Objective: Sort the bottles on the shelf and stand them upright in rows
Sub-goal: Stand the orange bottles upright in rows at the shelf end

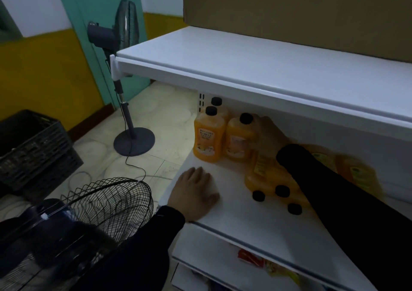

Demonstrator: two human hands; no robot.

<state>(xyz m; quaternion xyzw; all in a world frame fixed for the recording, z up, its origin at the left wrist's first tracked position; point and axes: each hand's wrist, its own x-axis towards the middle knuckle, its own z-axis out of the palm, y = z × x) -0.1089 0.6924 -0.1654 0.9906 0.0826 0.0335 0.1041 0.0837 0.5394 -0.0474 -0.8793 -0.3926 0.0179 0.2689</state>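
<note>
Gripping an upright orange plastic bottle with a black round cap [239,138], the right hand [268,135] reaches deep onto the white metal shelf board [225,210]; fingers curl round the bottle's right side and shoulder, thumb hidden. Right forearm in a black sleeve [334,190] runs diagonally from the lower right, passing over the lying bottles.

Landmark = held bottle:
- Just left of it, touching or nearly so: a second upright orange bottle with a pale label [208,138].
- Behind that one, at the shelf's back: a third upright orange bottle [219,105], mostly hidden, cap showing.
- Right and nearer the camera: a cluster of orange bottles lying on their sides [265,177], black caps pointing toward the shelf's front edge. Further right past the sleeve, more orange bottles lie flat [359,174]; blurred, can't tell the count.

Left hand [194,193] rests palm-down on the shelf board near its front-left corner, well left of the lying cluster, fingers relaxed and slightly spread, holding nothing.

Above the held bottle: an upper white shelf [245,67] carrying a brown cardboard box [289,9]. Left of the shelving, on the floor: a dark pedestal fan [124,67], a black plastic crate [33,143], a wire fan guard [116,203].
</note>
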